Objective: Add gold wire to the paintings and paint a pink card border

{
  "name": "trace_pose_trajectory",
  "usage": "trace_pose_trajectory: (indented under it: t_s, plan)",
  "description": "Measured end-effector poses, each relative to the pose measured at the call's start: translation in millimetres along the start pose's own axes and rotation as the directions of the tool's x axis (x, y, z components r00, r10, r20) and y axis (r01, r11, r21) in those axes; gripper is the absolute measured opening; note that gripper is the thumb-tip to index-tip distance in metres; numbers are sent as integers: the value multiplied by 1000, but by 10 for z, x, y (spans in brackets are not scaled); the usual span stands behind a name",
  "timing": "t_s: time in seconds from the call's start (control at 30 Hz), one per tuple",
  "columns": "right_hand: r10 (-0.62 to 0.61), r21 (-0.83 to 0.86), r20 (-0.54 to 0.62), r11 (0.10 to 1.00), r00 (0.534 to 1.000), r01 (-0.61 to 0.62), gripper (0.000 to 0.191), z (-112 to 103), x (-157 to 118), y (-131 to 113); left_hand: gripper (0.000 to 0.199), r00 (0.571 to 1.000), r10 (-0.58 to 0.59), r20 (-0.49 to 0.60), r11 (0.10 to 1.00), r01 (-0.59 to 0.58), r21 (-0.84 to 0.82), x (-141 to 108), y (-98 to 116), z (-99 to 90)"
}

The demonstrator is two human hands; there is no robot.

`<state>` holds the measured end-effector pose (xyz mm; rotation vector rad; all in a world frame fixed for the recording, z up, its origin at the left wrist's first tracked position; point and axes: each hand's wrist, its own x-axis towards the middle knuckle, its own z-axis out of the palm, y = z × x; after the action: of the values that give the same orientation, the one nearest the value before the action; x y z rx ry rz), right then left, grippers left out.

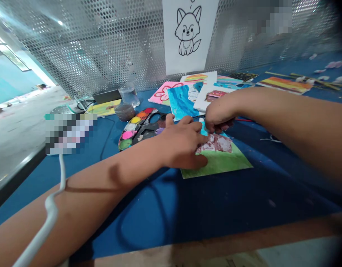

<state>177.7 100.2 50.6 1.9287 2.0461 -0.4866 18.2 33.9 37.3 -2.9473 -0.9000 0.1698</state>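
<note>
A small painting [225,162] with a green lower part, a brown and white patch and some light blue lies on the blue table. My left hand [184,142] rests flat across its left side, fingers spread. Over the painting's upper edge, my right hand [219,115] is closed with its fingers bent down. What those fingers hold, if anything, is hidden. A thin red stick [244,119] shows just under my right wrist. Partly behind my left hand lies a paint palette [128,134] with several colours and dark scissors-like handles or a cut-out shape on it.
Behind are a blue painting [182,102], a pink flower painting [162,92] and other painted cards. A clear cup [129,95] and a cup of murky water [125,112] stand left. A fox drawing [189,37] hangs on the perforated metal screen [104,48]. A white cable [51,207] crosses my left arm.
</note>
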Motion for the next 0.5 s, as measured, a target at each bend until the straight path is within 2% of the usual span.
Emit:
trace_pose_trajectory:
  t_s: [0.07, 0.1, 0.17, 0.23, 0.3, 0.43, 0.5]
  plan:
    - [68, -44, 161, 997, 985, -61, 36, -1, -30, 12, 34, 1000, 0, -3, 1000, 0, 2, -4, -1, 1]
    - [68, -56, 184, 997, 981, -58, 36, -4, -53, 26, 35, 1000, -2, -5, 1000, 2, 1, -6, -2, 0]
    - [8, -99, 133, 995, 991, 5, 32, -9, -115, 78, 38, 1000, -2, 1, 1000, 2, -3, -9, -4, -3]
    - [-105, -155, 21, 982, 994, 107, 24, -7, -187, 160, 40, 1000, 0, 15, 1000, 0, -8, -5, -5, -7]
    - [-223, -172, -83, 963, 971, 207, 19, 6, -256, 258, 41, 1000, -1, 29, 1000, 1, -9, 2, -5, -9]
    - [-331, -148, -134, 939, 934, 311, 16, 67, -353, 413, 43, 1000, -13, 15, 1000, 13, -15, 1, -6, -12]
    - [-365, -131, -165, 929, 916, 347, 20, 104, -380, 447, 41, 1000, -14, 8, 1000, 14, -25, -5, -6, -15]
